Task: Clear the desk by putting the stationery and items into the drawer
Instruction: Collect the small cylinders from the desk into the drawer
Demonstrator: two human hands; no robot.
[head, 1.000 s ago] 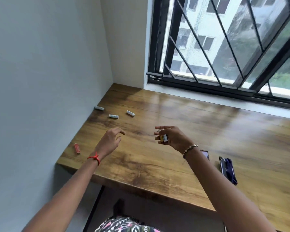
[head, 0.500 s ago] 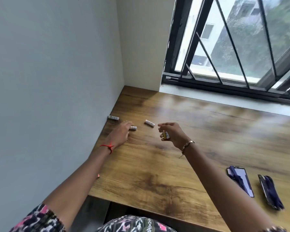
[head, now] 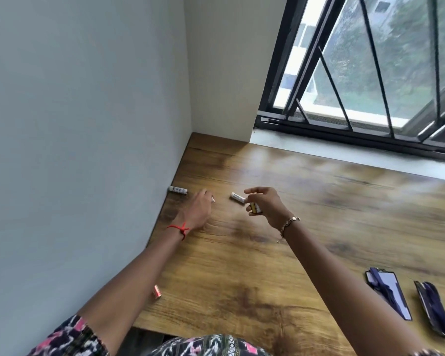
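Wooden desk (head: 242,265): brown and shiny, tucked into the corner by the grey wall (head: 75,150), under the window (head: 370,73).
Right hand (head: 267,205): up a little over the desk. The fingers curl round a small yellow battery (head: 254,208) and pinch it at the tips.
Left hand (head: 197,211): palm down, low on the desk, with the fingers bent over a little white thing (head: 213,200). Only the tip of it pokes out. I cannot tell if the hand grips it or just touches it.
White battery (head: 238,198): lies flat on the desk between the two hands, just beside the right hand's fingers.
Second white battery (head: 177,189): lies flat on the desk, right by the wall, just past the left hand.
Red stick (head: 156,291): small, near the front edge of the desk by the wall, half hidden behind the left arm.
Dark flat thing (head: 388,294): lies on the desk far to the right, with a pale face and a blue strap over it.
Other dark thing (head: 433,308): lies just beside it, nearer the edge of the view, also with a blue strap.
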